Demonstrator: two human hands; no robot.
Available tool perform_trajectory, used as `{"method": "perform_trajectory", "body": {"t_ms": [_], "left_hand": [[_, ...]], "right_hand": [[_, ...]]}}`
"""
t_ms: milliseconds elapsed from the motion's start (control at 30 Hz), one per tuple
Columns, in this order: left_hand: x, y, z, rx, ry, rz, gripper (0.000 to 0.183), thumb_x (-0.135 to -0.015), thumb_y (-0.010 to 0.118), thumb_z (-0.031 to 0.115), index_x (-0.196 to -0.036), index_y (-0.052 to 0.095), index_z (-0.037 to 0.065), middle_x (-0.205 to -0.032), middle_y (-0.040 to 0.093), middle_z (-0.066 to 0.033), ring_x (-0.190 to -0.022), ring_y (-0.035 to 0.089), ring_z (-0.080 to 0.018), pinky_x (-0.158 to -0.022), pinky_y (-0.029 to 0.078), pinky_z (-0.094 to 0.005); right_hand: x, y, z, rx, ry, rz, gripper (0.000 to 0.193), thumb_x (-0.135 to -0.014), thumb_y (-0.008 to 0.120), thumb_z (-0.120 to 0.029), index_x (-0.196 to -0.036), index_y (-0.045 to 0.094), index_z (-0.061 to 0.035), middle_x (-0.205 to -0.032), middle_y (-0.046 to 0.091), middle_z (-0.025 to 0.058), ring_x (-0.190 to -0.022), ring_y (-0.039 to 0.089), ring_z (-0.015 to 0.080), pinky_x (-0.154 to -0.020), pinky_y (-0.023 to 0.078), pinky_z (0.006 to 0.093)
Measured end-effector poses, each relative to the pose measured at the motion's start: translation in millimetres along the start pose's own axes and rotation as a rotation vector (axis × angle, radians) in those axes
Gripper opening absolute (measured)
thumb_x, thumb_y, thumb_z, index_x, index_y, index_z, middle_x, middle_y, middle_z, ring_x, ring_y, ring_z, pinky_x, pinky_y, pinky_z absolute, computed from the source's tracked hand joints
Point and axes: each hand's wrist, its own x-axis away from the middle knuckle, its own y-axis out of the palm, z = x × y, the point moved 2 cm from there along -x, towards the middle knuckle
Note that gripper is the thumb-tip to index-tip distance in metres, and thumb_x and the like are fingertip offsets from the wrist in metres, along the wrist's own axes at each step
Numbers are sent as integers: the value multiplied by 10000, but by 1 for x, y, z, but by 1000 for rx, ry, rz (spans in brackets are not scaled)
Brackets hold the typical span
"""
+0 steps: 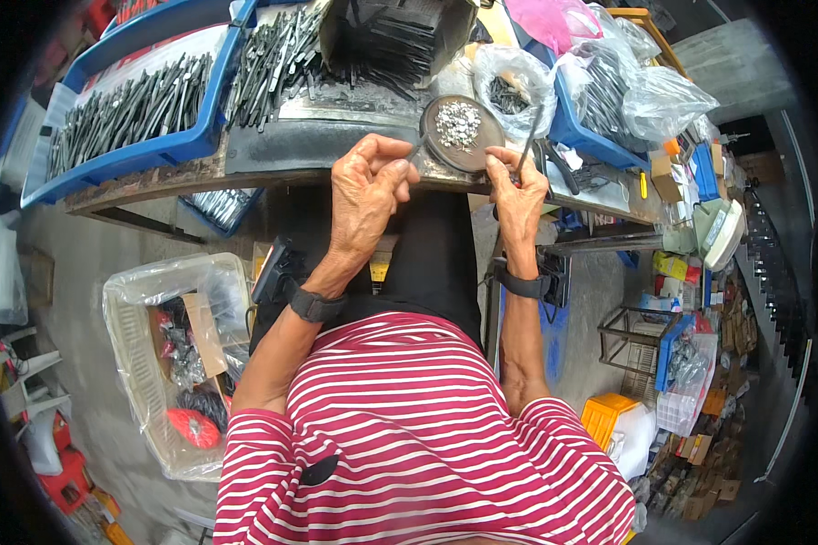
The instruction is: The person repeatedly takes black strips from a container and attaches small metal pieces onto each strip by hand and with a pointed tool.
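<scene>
Over the near edge of the workbench my left hand point(370, 188) is closed, thumb and fingertips together; a small dark bit seems to be at its fingertips, too small to name. My right hand point(518, 197) pinches a thin dark rod point(531, 136), which points up and away from me. Between the hands and slightly beyond them sits a round brown dish point(468, 158), with a heap of small silvery-white pieces point(458, 123) in its middle. The fingertips of my right hand are next to the dish's right rim.
Blue trays point(168, 153) of dark metal strips point(132, 113) stand at the left. Farther back an open box point(336, 41) holds more strips. On the right are a clear bag point(554, 84), another blue tray point(600, 141) and a yellow-handled tool point(643, 185). A lined crate point(123, 363) is on the floor.
</scene>
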Motion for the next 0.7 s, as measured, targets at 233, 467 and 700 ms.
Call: {"method": "perform_trajectory", "body": {"t_ms": [233,467,700], "left_hand": [[3,-2,-6,84,-24,8,121,-839,503,67,-945,525,13,-727,580,-35,-546,411,-14,-452,303,-128],[5,-4,-6,93,-38,16,119,-845,510,78,-945,524,14,-735,580,-36,-544,409,-16,-448,296,-132],[7,-7,-9,95,-27,7,133,-829,541,82,-940,519,13,-727,578,-34,-530,392,-12,-451,284,-135]], "right_hand": [[-3,5,-7,356,-114,-56,222,-724,625,-142,-920,633,-38,-845,489,103,-672,509,184,-620,418,292],[-5,15,-8,634,-355,-27,286,-721,632,-249,-922,632,-46,-876,491,146,-850,487,279,-739,391,355],[-3,18,-11,543,-421,-88,260,-682,662,-227,-879,633,-59,-862,476,130,-834,478,276,-719,398,359]]}}
